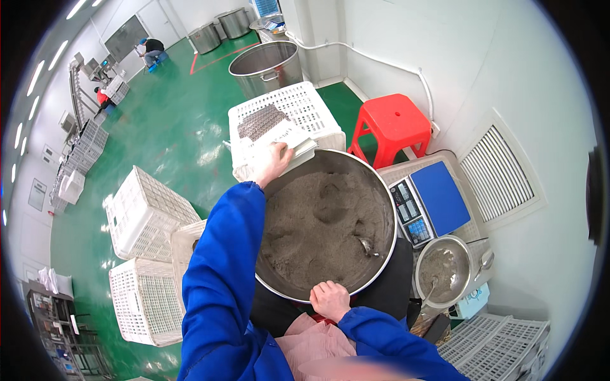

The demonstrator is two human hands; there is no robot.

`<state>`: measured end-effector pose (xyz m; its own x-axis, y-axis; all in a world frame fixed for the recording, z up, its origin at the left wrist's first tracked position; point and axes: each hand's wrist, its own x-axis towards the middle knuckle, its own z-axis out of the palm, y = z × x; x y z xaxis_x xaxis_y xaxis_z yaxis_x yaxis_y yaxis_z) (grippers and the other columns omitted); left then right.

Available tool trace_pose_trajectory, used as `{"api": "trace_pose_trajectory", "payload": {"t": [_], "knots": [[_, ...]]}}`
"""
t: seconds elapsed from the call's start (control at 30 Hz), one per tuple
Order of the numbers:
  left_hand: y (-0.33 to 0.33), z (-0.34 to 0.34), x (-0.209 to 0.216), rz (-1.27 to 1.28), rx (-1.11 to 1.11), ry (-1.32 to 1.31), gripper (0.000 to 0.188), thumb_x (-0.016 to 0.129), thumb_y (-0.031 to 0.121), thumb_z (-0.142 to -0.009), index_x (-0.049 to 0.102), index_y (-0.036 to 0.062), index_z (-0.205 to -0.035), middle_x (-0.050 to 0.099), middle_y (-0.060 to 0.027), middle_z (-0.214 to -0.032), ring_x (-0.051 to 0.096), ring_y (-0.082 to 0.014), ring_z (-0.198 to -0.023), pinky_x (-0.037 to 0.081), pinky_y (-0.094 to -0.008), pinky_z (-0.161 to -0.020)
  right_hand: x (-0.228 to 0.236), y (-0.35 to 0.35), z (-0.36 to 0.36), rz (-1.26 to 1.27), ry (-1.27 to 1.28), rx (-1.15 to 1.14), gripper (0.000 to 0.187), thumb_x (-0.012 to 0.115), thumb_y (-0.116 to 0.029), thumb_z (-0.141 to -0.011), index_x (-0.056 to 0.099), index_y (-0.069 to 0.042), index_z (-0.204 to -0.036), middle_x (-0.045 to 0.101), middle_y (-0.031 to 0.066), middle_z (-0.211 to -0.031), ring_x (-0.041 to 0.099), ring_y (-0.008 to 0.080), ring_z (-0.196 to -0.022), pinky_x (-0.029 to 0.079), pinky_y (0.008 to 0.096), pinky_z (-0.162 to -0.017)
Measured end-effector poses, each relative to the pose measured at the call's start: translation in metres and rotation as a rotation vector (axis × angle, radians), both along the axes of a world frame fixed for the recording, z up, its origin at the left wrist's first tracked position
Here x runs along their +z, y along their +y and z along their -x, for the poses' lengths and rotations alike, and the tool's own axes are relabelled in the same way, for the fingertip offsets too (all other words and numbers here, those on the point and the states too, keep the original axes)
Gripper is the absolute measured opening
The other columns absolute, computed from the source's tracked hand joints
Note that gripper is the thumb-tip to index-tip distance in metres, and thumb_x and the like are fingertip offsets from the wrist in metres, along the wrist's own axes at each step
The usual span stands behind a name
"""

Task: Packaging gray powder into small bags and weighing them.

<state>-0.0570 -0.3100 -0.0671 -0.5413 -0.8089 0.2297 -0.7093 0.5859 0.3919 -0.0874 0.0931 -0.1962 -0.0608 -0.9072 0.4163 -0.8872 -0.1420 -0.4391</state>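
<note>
L arm (pixel 222 244) fwd, fingers (pixel 279 152) on bags (pixel 305 148), grip unclear; R fingers (pixel 325 293) closed on bowl (pixel 365 168)

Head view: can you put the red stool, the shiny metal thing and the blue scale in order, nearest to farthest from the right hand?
1. Shiny metal thing, in the grey powder.
2. Blue scale, on the right.
3. Red stool, farther ahead.
</note>
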Motion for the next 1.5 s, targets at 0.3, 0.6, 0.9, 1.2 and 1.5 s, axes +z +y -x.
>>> {"api": "trace_pose_trajectory", "payload": {"t": [0.3,0.6,0.9,1.2,1.5], "knots": [[0.044,-0.025,0.043,0.455,0.0,0.432,0.014,0.065,0.007,-0.095,0.075,0.0064,-0.105,0.075,-0.0157,-0.095,0.073,-0.0318,-0.089,0.056,-0.0423,-0.078,-0.003,0.004,-0.001,-0.003,0.016,-0.015,0.019,0.071,-0.024,-0.082,0.061,-0.014,-0.069,0.061,0.0025,-0.069,0.064,0.0205,-0.069,0.051,0.0359,-0.059],[0.302,-0.07,-0.02,0.33,-0.369,0.402,0.037,0.073,0.0,-0.068,0.073,0.0005,-0.105,0.074,-0.0125,-0.106,0.073,-0.0277,-0.095,0.059,-0.0385,-0.08,0.062,-0.001,0.047,-0.379,-1.675,-0.007,0.046,0.057,-0.04,-0.106,0.068,0.004,-0.114,0.072,0.0096,-0.102,0.069,0.0147,-0.079,0.054,0.0256,-0.059],[0.371,-0.091,-0.005,-0.188,-0.253,0.448,0.04,0.077,0.008,-0.084,0.069,-0.0034,-0.121,0.074,-0.02,-0.112,0.074,-0.0316,-0.103,0.059,-0.0381,-0.087,0.057,0.022,0.034,-0.306,-1.315,-0.167,0.041,0.066,-0.032,-0.102,0.074,0.004,-0.086,0.07,0.0045,-0.07,0.063,0.0087,-0.064,0.047,0.026,-0.055],[0.38,-0.111,-0.023,-0.705,-0.199,0.597,0.052,0.066,0.001,-0.088,0.056,-0.0034,-0.138,0.075,-0.0218,-0.112,0.076,-0.0273,-0.101,0.06,-0.0349,-0.083,0.071,0.036,0.015,-0.231,-0.997,-0.172,0.042,0.074,-0.03,-0.095,0.072,0.006,-0.075,0.067,0.0114,-0.058,0.063,0.0132,-0.053,0.046,0.0327,-0.049],[0.377,-0.098,-0.044,-0.929,-0.022,0.726,0.027,0.053,0.009,-0.104,0.066,-0.0033,-0.124,0.07,-0.0015,-0.085,0.061,-0.006,-0.071,0.052,-0.0238,-0.062,0.087,0.025,0.008,-0.133,-0.794,-0.166,0.038,0.066,-0.034,-0.096,0.071,0.0,-0.078,0.066,0.0217,-0.069,0.068,0.0395,-0.065,0.05,0.0458,-0.056]]}}
